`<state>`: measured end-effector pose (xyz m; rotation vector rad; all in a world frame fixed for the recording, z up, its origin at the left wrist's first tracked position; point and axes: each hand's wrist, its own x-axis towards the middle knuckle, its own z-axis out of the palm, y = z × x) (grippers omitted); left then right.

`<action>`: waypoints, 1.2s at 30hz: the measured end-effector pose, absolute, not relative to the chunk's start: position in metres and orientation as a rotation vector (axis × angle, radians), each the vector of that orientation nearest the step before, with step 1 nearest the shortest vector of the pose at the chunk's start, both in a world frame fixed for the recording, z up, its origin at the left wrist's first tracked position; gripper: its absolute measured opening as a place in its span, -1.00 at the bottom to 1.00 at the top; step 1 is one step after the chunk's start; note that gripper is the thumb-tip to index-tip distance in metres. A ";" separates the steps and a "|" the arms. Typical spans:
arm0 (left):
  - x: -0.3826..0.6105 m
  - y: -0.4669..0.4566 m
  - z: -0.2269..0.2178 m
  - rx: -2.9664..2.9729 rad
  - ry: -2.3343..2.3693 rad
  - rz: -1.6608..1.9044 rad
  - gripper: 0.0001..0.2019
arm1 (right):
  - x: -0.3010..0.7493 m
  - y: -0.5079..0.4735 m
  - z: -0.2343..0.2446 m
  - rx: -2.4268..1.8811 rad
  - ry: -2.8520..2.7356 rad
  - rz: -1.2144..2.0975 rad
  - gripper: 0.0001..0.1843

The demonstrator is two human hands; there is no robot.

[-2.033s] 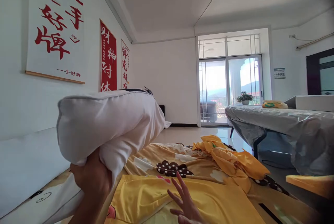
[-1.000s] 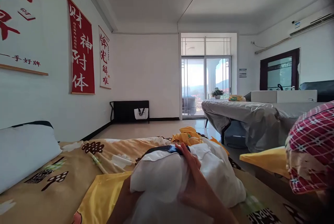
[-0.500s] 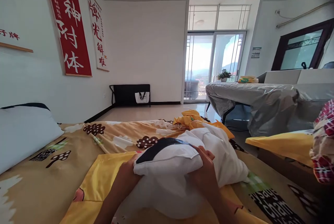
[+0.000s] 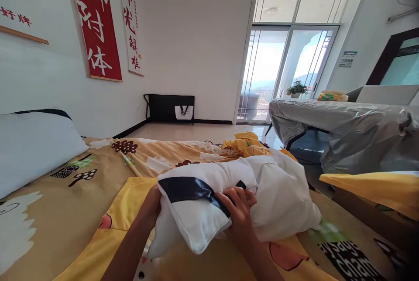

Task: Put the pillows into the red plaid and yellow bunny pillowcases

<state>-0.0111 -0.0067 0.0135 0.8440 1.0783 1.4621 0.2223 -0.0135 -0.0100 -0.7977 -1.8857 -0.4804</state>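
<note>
A white pillow (image 4: 281,198) with a dark navy band lies across the yellow patterned bedspread (image 4: 81,211) in front of me. My left hand (image 4: 151,207) is tucked against the pillow's near left end, its fingers hidden behind the fabric. My right hand (image 4: 238,210) grips the pillow's front edge, fingers curled over the navy band. The near end of the pillow is bunched and lifted a little between both hands.
A second white pillow (image 4: 32,145) lies at the left by the wall. Crumpled yellow cloth (image 4: 245,143) sits at the bed's far end. A grey plastic-covered table (image 4: 347,128) stands to the right. A yellow cushion edge (image 4: 376,189) juts in at right.
The pillow came down from the air at left onto the bedspread. Both hands shifted along it and turned its navy-banded end toward me. The view tilted downward.
</note>
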 end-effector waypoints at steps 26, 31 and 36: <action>-0.004 -0.010 0.014 0.799 1.029 1.305 -0.54 | 0.200 -0.009 -0.026 -1.130 -1.988 -0.510 0.06; 0.008 -0.021 0.023 0.742 0.994 1.308 -0.57 | 0.194 -0.009 -0.031 -1.183 -1.964 -0.462 0.38; 0.024 -0.034 0.023 0.671 0.983 1.327 -0.63 | 0.188 -0.010 -0.034 -1.164 -1.831 -0.526 -0.33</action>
